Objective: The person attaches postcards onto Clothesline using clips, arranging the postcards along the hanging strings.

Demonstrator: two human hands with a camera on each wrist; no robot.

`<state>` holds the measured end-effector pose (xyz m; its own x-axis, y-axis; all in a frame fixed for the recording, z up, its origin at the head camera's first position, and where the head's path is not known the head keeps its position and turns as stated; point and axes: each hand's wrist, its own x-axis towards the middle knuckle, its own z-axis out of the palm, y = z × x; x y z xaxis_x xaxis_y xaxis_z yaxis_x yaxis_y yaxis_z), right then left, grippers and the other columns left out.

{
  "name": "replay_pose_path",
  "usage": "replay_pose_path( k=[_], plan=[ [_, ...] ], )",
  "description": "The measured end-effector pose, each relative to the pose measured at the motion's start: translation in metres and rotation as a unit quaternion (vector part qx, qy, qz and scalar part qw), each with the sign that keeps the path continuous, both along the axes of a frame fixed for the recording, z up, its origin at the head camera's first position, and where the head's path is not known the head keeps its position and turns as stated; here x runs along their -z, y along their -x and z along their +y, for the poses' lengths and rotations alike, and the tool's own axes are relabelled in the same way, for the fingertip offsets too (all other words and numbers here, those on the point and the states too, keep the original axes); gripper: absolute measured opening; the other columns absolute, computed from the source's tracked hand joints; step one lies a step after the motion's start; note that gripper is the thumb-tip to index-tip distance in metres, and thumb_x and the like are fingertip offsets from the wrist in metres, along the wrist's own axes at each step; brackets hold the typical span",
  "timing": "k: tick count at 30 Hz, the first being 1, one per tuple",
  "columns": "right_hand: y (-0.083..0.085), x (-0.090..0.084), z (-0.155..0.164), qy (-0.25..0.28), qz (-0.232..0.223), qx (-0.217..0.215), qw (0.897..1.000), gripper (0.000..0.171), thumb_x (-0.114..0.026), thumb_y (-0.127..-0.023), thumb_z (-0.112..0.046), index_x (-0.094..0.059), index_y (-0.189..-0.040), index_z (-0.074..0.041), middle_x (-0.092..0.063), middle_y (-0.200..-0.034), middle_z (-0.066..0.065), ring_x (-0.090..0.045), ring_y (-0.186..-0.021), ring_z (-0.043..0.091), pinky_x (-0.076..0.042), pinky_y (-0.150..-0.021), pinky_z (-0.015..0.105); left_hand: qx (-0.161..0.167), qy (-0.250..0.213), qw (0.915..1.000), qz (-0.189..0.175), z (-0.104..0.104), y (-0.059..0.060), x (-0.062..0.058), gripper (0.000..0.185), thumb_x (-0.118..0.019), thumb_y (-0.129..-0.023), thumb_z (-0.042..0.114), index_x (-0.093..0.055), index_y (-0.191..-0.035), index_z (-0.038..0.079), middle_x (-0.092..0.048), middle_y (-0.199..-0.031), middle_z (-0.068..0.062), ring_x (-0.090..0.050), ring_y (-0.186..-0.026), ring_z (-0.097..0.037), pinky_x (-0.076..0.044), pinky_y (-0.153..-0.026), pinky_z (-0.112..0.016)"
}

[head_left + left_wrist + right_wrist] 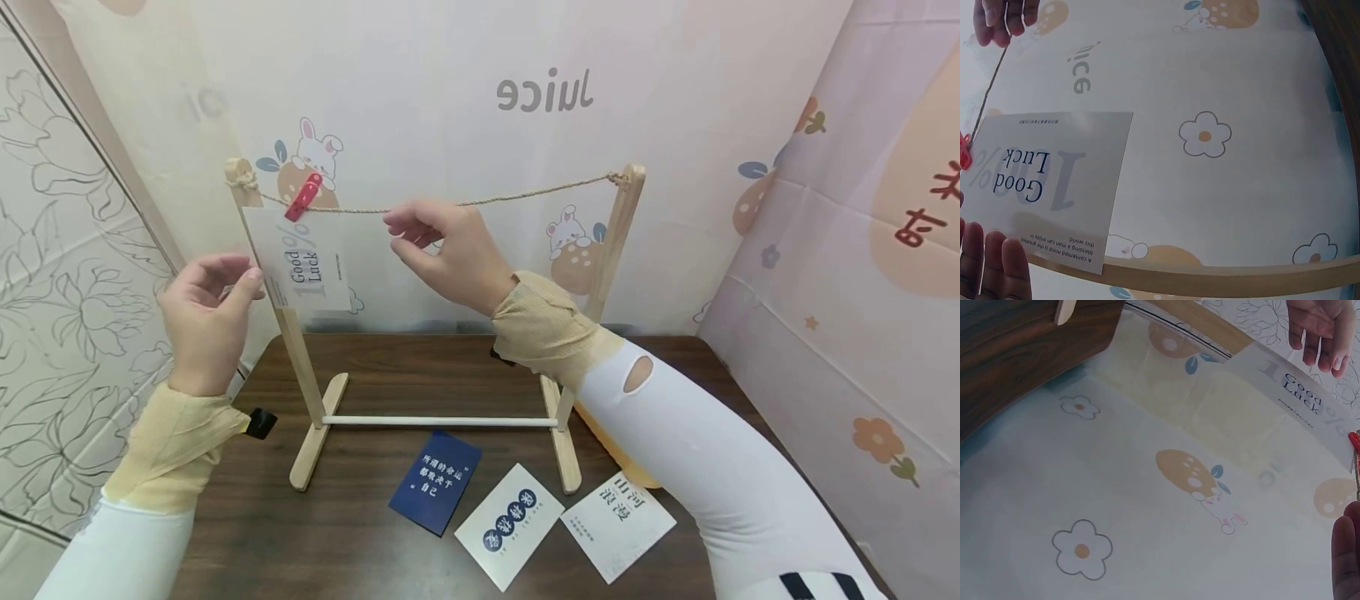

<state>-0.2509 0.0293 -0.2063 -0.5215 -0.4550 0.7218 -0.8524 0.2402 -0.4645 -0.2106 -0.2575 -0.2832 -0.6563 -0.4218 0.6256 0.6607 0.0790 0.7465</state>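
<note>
Left hand (204, 310) loosely curled, empty, just beside the glossy white "Good Luck" card (309, 268). Right hand (444, 247) relaxed near the rough twine (480, 201), gripping nothing. Card pinned by a red plastic clothespin (303, 197), hanging from twine strung across the pale wooden rack (309, 392).

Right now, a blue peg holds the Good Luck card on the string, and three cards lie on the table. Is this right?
Not quite: the peg is red, not blue, as the head view shows. It does hold the Good Luck card on the string, and three cards lie on the table.
</note>
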Motion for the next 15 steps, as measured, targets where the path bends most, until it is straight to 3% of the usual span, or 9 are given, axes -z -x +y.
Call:
replay_pose_path(
  k=[10,15],
  plan=[
    [0.006,0.021,0.022,0.009,-0.003,0.013,1.000,0.017,-0.072,-0.097,0.004,-0.077,-0.112,0.007,-0.081,-0.108,0.019,-0.076,-0.089,0.027,-0.063,-0.087,0.031,0.008,0.036,0.9990,-0.026,0.008,-0.006,0.010,0.018,-0.070,-0.095,-0.010,-0.077,-0.101,0.006,-0.074,-0.095,0.001,-0.071,-0.088,-0.008,-0.058,-0.083,-0.017],
    [0.008,0.030,0.029,0.014,-0.002,0.012,1.000,0.018,-0.073,-0.096,0.006,-0.077,-0.113,0.008,-0.081,-0.108,0.020,-0.076,-0.089,0.028,-0.064,-0.086,0.034,0.025,0.037,0.9984,-0.034,0.014,-0.008,0.014,0.021,-0.070,-0.094,-0.012,-0.076,-0.100,0.007,-0.074,-0.094,0.001,-0.072,-0.083,-0.007,-0.059,-0.079,-0.016]
  ],
)
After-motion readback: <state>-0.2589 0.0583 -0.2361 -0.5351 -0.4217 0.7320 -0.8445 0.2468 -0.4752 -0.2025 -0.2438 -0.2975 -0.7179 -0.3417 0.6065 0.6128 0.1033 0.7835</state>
